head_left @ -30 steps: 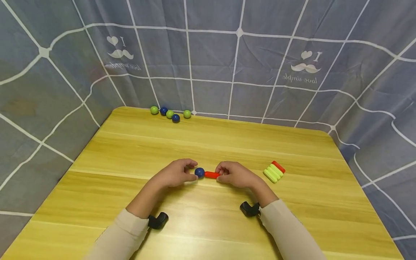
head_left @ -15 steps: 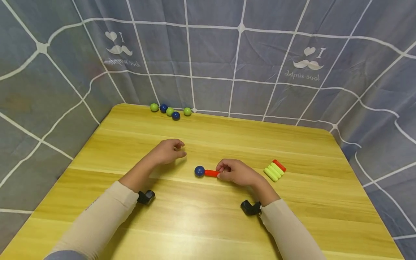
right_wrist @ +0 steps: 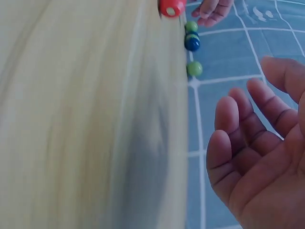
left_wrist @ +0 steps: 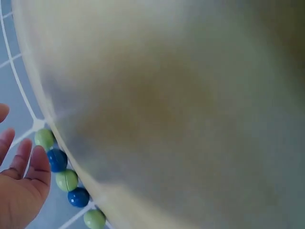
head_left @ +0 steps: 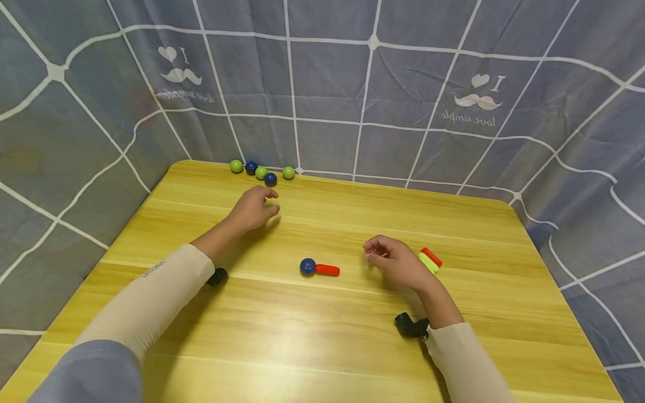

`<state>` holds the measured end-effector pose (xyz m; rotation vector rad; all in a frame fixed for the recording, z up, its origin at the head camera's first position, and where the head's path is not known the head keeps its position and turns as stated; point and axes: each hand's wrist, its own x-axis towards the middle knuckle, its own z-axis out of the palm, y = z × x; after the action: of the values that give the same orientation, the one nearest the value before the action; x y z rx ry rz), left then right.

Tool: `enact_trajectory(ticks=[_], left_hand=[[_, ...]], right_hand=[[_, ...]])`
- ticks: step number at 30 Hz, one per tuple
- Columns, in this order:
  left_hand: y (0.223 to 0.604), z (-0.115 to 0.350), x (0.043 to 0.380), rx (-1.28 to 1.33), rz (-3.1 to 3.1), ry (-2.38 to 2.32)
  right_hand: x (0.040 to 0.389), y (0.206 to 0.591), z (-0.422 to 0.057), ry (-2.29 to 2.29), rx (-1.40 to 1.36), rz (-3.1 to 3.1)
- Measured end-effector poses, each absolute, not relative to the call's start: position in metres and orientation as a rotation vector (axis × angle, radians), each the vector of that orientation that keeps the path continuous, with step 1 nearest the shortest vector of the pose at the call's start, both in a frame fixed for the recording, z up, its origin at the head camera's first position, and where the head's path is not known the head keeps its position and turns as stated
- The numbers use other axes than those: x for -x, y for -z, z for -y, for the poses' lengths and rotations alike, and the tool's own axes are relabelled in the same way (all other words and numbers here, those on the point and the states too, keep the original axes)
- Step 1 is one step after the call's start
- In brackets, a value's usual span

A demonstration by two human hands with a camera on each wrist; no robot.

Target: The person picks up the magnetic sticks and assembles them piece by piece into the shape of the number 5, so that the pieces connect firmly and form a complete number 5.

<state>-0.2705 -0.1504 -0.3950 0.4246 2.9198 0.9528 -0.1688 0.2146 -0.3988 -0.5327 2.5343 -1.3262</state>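
Note:
A blue ball (head_left: 308, 267) lies at mid-table with a red stick (head_left: 327, 270) against its right side, end to end. My left hand (head_left: 252, 209) hovers over the far left part of the table, fingers loosely bent and holding nothing. Just beyond it sits a blue ball (head_left: 270, 179) among green balls at the back edge. My right hand (head_left: 398, 260) is to the right of the red stick, fingers relaxed and nothing in them. It partly covers the yellow-green sticks (head_left: 429, 262), which lie beside another red stick (head_left: 431, 257).
Along the back edge are green balls (head_left: 236, 166) and another blue ball (head_left: 251, 167), in a loose row. A grey curtain (head_left: 327, 78) with white lines hangs behind and at both sides of the wooden table (head_left: 282, 336). Black wrist cameras (head_left: 410, 326) sit below the hands.
My left hand has left the blue ball and moved away toward the balls at the back. My right hand has let go of the red stick and shifted right.

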Motion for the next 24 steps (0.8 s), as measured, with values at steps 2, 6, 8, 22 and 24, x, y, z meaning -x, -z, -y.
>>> enact_trajectory(ticks=[2, 6, 8, 22, 24], left_hand=[[0.392, 0.152, 0.278, -0.434, -2.943, -0.948], [0.390, 0.156, 0.292, -0.396, -2.936, -0.998], [0.391, 0.158, 0.298, -0.375, -2.920, -1.030], [0.404, 0.157, 0.321, -0.270, -3.038, -0.905], [0.407, 0.157, 0.322, -0.261, -3.034, -0.912]], right_hand=[[0.164, 0.396, -0.225, 1.293, 0.529, -2.586], [0.153, 0.391, -0.245, 1.132, 0.549, -2.705], [0.148, 0.389, -0.254, 1.040, 0.577, -2.753], [0.132, 0.382, -0.292, 0.818, 0.565, -2.852], [0.131, 0.383, -0.293, 0.814, 0.562, -2.856]])
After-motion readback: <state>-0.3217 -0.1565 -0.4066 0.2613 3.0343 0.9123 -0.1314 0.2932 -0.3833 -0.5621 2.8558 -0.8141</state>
